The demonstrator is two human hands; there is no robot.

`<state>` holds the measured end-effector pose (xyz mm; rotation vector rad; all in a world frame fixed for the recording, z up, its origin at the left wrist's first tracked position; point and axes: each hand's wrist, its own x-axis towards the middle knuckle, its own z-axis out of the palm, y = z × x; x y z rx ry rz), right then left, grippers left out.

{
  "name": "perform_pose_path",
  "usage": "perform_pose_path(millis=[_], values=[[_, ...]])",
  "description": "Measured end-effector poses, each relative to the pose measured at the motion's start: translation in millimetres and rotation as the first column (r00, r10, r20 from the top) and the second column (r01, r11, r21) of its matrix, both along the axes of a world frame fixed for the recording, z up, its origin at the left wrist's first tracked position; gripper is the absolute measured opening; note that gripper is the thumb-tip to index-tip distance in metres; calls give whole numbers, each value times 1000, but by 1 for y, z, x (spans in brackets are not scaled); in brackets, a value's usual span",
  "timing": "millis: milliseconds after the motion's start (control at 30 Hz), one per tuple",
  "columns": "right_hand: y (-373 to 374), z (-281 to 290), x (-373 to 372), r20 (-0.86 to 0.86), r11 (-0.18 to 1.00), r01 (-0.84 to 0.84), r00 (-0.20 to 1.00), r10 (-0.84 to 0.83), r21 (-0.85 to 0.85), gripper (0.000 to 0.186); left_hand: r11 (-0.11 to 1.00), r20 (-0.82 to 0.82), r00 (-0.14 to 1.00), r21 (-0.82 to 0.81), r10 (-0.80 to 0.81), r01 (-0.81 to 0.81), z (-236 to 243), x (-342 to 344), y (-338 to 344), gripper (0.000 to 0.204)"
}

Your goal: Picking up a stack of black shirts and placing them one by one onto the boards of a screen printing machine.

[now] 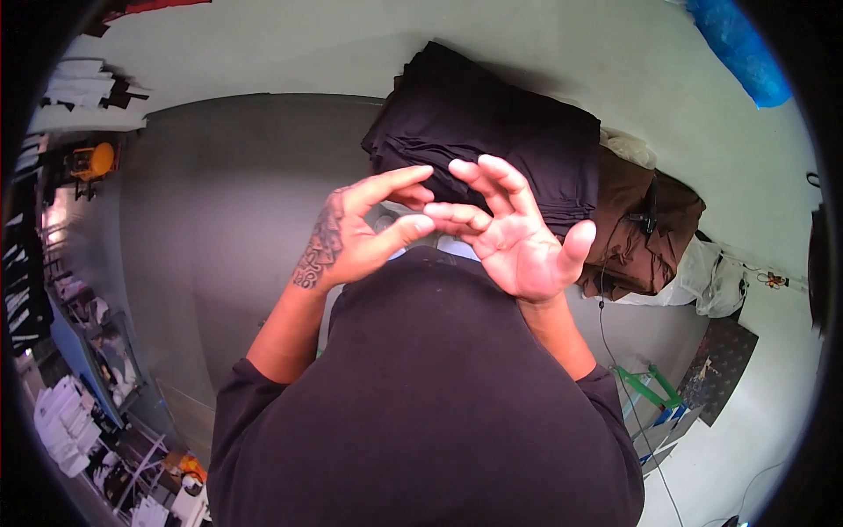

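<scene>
My left hand [378, 215] hovers in front of my chest with its thumb and fingers apart and nothing between them. Beside it, my right hand [522, 250] is turned palm up, its fingers spread and lightly bent, also holding nothing. Their fingertips come close together in the picture; whether they touch I cannot tell. Just beyond both hands lies a thick folded pile of black cloth [500, 132]. To its right rests a bundle of brown cloth [645, 224], with a small black object [647, 215] on it.
The cloth lies on a grey surface [237, 184] against a pale wall [299, 53]. Clear plastic [702, 277] sticks out by the brown bundle. A thin cable [604, 338] hangs down at right near a green frame [650, 386]. Blue plastic [742, 53] shows at upper right.
</scene>
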<state>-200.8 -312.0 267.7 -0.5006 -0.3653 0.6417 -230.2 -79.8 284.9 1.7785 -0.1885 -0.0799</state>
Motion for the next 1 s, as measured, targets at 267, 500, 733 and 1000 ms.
perform_pose_path(millis=[267, 500, 733, 1000], values=[[13, 14, -7, 467, 864, 221, 884, 18, -453, 134, 999, 17, 1000, 28, -19, 19, 0, -5, 0, 28], [15, 14, -1, 704, 824, 354, 706, 74, -442, 131, 1000, -69, 998, -7, -11, 11, 6, -4, 0, 27], [15, 18, -5, 597, 829, 357, 801, -35, -430, 139, 1000, -55, 998, -31, -5, 3, 7, -5, 2, 26], [13, 17, -3, 530, 862, 372, 835, -149, -344, 140, 909, -184, 968, -409, -169, 81, -1, -3, 8, 28]])
